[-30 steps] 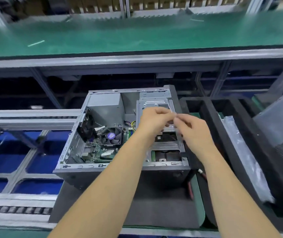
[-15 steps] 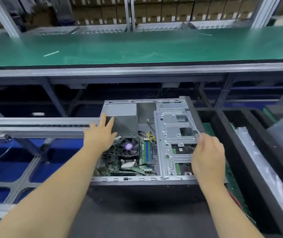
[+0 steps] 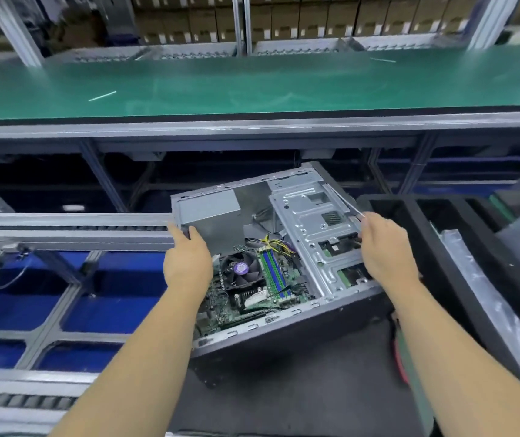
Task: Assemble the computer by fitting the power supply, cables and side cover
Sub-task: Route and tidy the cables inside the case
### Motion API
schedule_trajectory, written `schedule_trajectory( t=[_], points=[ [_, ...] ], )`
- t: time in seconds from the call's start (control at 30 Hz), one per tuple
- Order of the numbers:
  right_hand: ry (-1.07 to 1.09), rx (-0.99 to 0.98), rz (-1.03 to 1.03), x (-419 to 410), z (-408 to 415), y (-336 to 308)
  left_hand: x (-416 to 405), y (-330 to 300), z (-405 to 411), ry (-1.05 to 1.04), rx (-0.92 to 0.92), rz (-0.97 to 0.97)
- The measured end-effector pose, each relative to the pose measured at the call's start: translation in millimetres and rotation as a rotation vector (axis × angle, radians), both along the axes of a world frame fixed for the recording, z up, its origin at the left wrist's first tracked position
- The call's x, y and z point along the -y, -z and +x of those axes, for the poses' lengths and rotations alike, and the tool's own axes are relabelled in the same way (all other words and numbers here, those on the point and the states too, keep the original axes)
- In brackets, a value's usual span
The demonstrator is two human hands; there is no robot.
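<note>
— Where does the computer case (image 3: 283,313) sit?
— Open side up on a dark mat (image 3: 299,395), skewed, power supply (image 3: 209,212) in its far left corner, beside a black foam tray (image 3: 416,222).
— And the hands?
— The left hand (image 3: 187,260) grips the case's left edge by the supply. The right hand (image 3: 384,247) curls round the right edge by the drive cage (image 3: 312,228).

My left hand (image 3: 187,263) grips the left edge of the open computer case (image 3: 271,334), beside the grey power supply (image 3: 209,212). My right hand (image 3: 384,247) holds the right edge, near the metal drive bracket (image 3: 312,222). The case sits turned at an angle. The fan (image 3: 241,269) and motherboard (image 3: 252,305) are visible inside.
</note>
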State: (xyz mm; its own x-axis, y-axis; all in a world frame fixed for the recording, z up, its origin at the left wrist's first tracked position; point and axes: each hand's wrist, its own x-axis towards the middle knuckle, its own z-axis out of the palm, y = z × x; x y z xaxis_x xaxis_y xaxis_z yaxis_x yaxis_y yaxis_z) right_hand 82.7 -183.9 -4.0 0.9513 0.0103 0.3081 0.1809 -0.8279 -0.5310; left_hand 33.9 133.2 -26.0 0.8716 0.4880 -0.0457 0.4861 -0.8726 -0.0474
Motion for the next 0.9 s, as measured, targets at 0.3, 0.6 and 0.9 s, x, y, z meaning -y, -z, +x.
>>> schedule_trajectory(
  t=[0.3, 0.6, 0.9],
  points=[
    [0.135, 0.098, 0.204, -58.7, -66.4, 28.2, -29.7, -11.5, 28.7, -0.053, 0.146, -0.318],
    [0.037, 0.130, 0.179, -40.7, -29.0, 31.0, -7.5, -4.5, 12.6, -0.149, 0.200, -0.321],
    [0.064, 0.015, 0.031, -7.2, 23.8, 17.0, 36.0, 0.5, 14.5, 0.009, 0.214, -0.168]
  ],
)
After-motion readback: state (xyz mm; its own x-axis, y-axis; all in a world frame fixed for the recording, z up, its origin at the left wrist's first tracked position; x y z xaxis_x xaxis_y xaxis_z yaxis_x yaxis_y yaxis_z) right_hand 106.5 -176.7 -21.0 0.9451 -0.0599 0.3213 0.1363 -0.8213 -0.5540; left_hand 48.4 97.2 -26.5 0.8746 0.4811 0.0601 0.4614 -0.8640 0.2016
